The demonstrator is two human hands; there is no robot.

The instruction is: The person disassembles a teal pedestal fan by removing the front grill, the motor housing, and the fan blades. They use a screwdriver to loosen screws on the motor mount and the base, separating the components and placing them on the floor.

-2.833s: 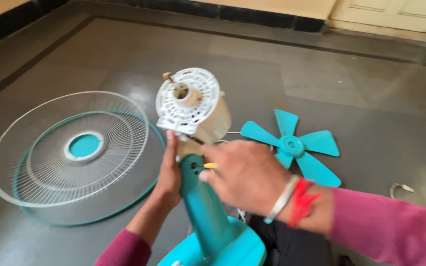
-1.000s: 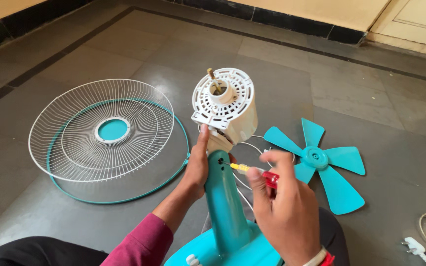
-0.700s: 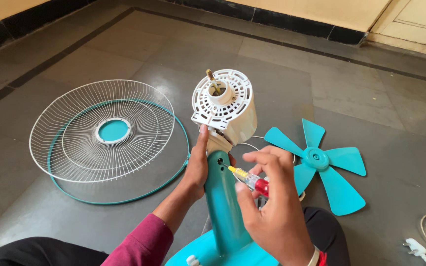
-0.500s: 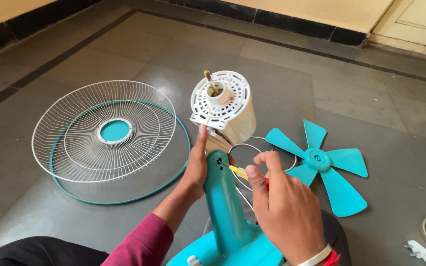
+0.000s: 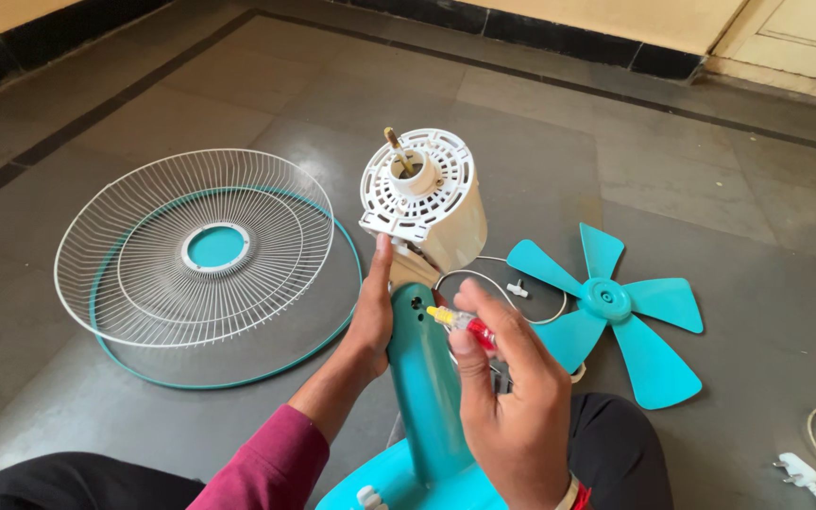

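L hand [image 5: 373, 316] fingers wrapped on teal fan stand neck [image 5: 424, 378], ctr-bottom | R hand [image 5: 512, 416] fingers pinching red/yellow screwdriver [image 5: 460, 321], tip just beside neck top | white motor housing [image 5: 424, 198] above | wire grille [image 5: 195, 250] left on floor | teal blade [image 5: 611, 307] right

A small screwdriver with a clear yellow shaft end and red handle [image 5: 460, 321] is being held slanted, its tip being aimed at a hole near the top of a teal plastic fan stand [image 5: 425, 378], which is being kept upright. A white plastic slotted motor housing [image 5: 424, 196] is being carried tilted atop that stand.
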